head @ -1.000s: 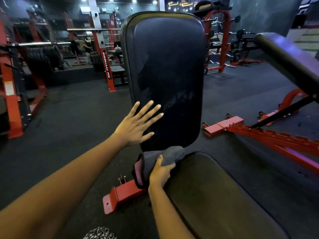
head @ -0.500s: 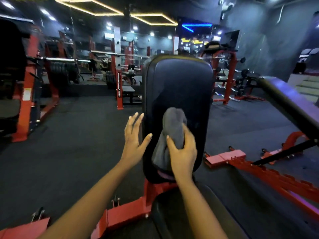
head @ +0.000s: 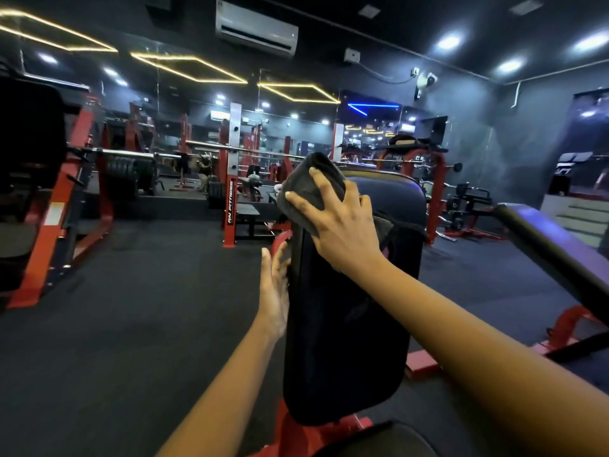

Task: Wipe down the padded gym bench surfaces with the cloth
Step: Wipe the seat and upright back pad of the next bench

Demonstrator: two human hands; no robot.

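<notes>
The black padded backrest [head: 346,324] of the gym bench stands upright in front of me on a red frame [head: 296,437]. My right hand [head: 339,225] presses a dark grey cloth [head: 306,186] flat against the top left corner of the pad, fingers spread over it. Lower down, my left hand [head: 275,288] rests flat with straight fingers against the pad's left edge. Part of the seat pad [head: 379,440] shows at the bottom edge.
Another padded bench [head: 553,245] slopes down at the right on a red frame. Red racks with a loaded barbell [head: 128,178] stand at the left, and a red post [head: 232,209] stands behind the bench. Dark rubber floor [head: 148,308] spreads to the left.
My right hand has carried the cloth up from the middle of the backrest to its top left corner. My left hand has moved in against the pad's left edge.
</notes>
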